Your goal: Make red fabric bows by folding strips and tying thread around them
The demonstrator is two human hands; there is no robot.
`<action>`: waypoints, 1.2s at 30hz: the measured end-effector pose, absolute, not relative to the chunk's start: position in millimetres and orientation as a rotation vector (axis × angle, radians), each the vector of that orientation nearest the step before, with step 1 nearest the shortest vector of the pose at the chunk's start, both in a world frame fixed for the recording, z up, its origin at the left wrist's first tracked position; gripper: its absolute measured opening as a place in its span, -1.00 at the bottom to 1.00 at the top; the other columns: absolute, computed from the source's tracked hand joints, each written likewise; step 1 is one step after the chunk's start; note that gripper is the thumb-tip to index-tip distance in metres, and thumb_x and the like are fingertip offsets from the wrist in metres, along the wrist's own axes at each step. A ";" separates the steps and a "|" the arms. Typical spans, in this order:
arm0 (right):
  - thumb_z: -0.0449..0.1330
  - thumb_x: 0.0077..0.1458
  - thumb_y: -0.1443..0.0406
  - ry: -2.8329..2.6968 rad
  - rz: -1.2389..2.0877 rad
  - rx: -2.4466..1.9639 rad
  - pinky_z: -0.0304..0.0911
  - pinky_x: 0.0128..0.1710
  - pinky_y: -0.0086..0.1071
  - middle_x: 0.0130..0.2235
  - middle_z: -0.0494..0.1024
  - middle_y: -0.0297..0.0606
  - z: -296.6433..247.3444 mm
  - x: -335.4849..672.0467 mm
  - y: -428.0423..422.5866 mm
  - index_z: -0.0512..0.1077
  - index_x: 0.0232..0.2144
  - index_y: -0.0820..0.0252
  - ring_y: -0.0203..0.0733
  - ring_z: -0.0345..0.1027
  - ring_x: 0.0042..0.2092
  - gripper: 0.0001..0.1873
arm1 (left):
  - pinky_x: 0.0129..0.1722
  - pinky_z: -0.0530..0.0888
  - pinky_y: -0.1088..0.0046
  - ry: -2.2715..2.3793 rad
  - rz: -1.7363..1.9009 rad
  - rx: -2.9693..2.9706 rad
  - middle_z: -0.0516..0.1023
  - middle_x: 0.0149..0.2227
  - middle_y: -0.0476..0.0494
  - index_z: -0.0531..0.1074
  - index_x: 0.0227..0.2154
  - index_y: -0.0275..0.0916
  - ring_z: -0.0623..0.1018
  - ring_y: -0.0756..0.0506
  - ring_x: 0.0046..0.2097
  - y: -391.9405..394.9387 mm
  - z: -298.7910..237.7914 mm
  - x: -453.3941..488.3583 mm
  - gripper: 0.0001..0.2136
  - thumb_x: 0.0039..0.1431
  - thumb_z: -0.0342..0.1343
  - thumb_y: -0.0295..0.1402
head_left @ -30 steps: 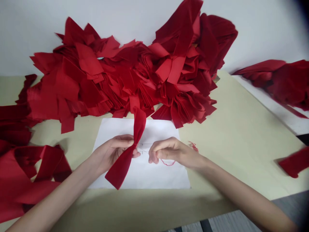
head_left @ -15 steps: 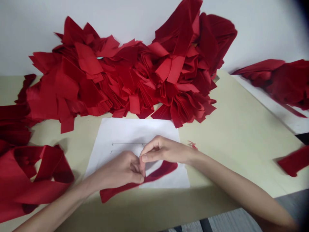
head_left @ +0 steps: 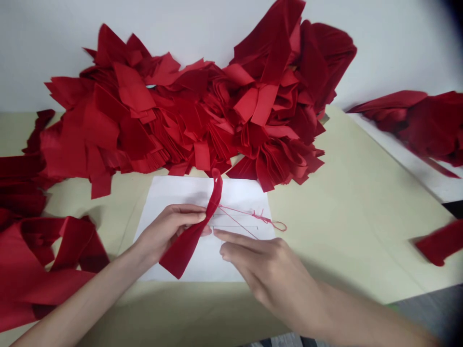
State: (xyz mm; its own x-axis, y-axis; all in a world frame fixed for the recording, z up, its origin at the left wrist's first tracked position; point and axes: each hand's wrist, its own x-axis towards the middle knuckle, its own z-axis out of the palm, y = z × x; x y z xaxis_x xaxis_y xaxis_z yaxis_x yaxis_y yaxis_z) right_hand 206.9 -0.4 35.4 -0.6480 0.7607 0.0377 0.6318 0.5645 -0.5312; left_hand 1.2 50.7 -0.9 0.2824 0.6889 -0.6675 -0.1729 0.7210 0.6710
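Observation:
My left hand (head_left: 170, 230) pinches the gathered middle of a red fabric strip (head_left: 188, 241) over a white sheet of paper (head_left: 173, 193). The strip stands tilted, one end up near the pile, the other hanging toward me. A thin red thread (head_left: 249, 214) runs from the pinched middle out to the right and ends in a loose loop on the table. My right hand (head_left: 264, 270) lies just right of the strip with its fingers stretched toward the pinch. The thread passes over its fingertips; I cannot make out a grip on it.
A big heap of red fabric pieces (head_left: 188, 106) fills the back of the beige table (head_left: 361, 193) against the wall. More red strips (head_left: 43, 260) lie at the left, another red pile (head_left: 423, 120) at the far right, and one piece (head_left: 439, 243) near the right edge.
The strip lay flat under both hands half a second ago; now my left hand holds it up tilted. My right hand has let go, drawn back toward me and opened, with thread trailing right.

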 end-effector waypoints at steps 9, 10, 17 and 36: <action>-0.05 0.16 0.52 -2.583 0.837 -1.209 0.37 -0.21 -0.25 0.14 0.40 -0.28 32.4 211.0 7.9 0.41 -0.44 0.20 -0.08 0.48 -0.10 -0.70 | -0.23 0.47 0.54 1.014 0.604 0.452 0.50 -0.51 -0.03 0.50 -0.52 -0.30 0.51 0.03 -0.40 53.8 -6.6 1.8 -0.95 -0.02 0.24 -0.46; -0.05 0.16 0.52 -2.602 0.860 -1.193 0.37 -0.24 -0.26 0.14 0.39 -0.29 31.9 210.7 8.5 0.41 -0.45 0.20 -0.09 0.48 -0.10 -0.70 | -0.25 0.47 0.55 1.004 0.593 0.465 0.48 -0.53 -0.02 0.48 -0.54 -0.31 0.48 0.04 -0.42 53.5 -6.3 1.8 -0.93 -0.01 0.23 -0.45; 0.01 0.24 0.38 -2.373 0.915 -1.115 0.34 -0.20 -0.34 0.05 0.44 -0.18 31.6 225.6 18.9 0.47 -0.35 0.17 -0.22 0.45 -0.15 -0.76 | -0.36 0.41 0.60 0.979 0.568 0.558 0.41 -0.56 -0.02 0.44 -0.59 -0.31 0.40 0.06 -0.46 58.1 1.3 -4.8 -0.87 0.03 0.12 -0.43; -0.01 0.23 0.11 -1.916 -0.338 -1.881 0.20 -0.45 -0.26 -0.20 0.48 -0.09 6.6 391.7 81.3 0.47 -0.37 0.12 -0.29 0.23 -0.57 -0.66 | -0.48 0.43 0.66 1.475 0.759 0.754 0.58 -0.57 -0.09 0.51 -0.47 -0.28 0.58 -0.01 -0.44 77.4 16.3 -35.2 -0.89 -0.05 0.26 -0.34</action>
State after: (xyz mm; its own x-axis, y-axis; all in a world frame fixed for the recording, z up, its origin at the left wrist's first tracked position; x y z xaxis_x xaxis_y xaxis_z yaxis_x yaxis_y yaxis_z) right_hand 391.7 81.3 6.6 0.0147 0.8858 0.4638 0.9910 0.0489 -0.1247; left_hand -35.2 77.4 16.3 -0.0348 0.8218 -0.5687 0.0147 0.5694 0.8219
